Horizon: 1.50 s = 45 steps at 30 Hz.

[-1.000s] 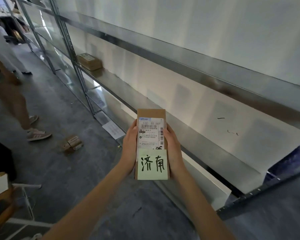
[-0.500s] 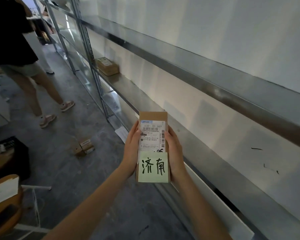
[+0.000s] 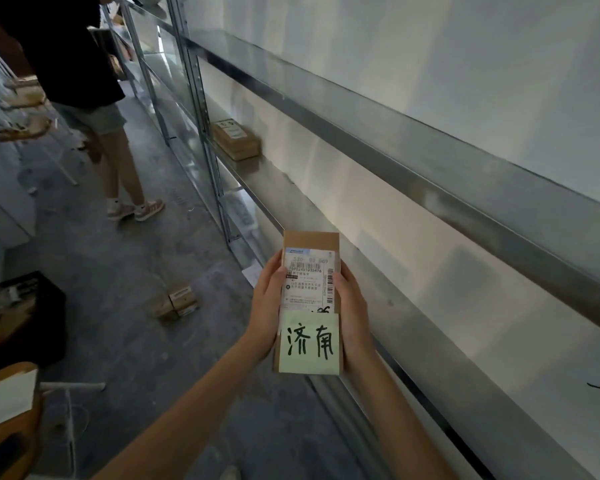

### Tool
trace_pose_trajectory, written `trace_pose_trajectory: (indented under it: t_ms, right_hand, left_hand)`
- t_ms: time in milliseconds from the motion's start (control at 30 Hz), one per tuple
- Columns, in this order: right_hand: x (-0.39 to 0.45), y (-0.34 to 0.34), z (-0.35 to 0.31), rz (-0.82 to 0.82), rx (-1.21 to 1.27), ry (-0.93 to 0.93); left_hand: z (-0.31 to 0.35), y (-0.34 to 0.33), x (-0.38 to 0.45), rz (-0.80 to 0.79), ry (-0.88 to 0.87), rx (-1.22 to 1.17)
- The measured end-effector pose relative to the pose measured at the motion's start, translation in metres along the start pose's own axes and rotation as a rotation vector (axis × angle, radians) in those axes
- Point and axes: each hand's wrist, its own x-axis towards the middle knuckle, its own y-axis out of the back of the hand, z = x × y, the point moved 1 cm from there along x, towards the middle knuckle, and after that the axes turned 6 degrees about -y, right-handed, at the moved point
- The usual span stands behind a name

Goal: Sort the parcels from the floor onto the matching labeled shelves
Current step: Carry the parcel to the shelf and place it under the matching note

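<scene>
I hold a narrow cardboard parcel [image 3: 310,244] upright in front of me, its white shipping label and a pale green sticky note [image 3: 309,342] with two handwritten characters facing me. My left hand [image 3: 267,303] grips its left edge and my right hand [image 3: 352,306] its right edge. The long metal shelf [image 3: 413,327] runs just right of the parcel. Another cardboard parcel [image 3: 237,139] lies on that shelf farther along. Two small parcels [image 3: 175,302] rest on the floor to my left.
Another person [image 3: 84,84] in dark top and shorts stands in the aisle ahead left. A black crate [image 3: 21,317] and a wooden stool [image 3: 7,420] stand at the left. An upper shelf rail [image 3: 430,168] runs along the white wall.
My view has advanced along the shelving; the shelved parcel and floor parcels appear nearer. The other person has stepped closer into the aisle. Both hands keep the same hold on the parcel.
</scene>
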Motion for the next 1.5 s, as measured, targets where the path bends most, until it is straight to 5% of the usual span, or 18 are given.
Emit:
trace_pose_trajectory:
  t_ms: [633, 1500]
  right_hand:
    - [0.137, -0.183, 0.002, 0.152, 0.007, 0.017]
    - [0.389, -0.305, -0.011, -0.021, -0.094, -0.043]
  left_hand:
    - [0.013, 0.146, 0.198, -0.137, 0.004, -0.010]
    - [-0.001, 0.231, 0.449, 0.085, 0.045, 0.013]
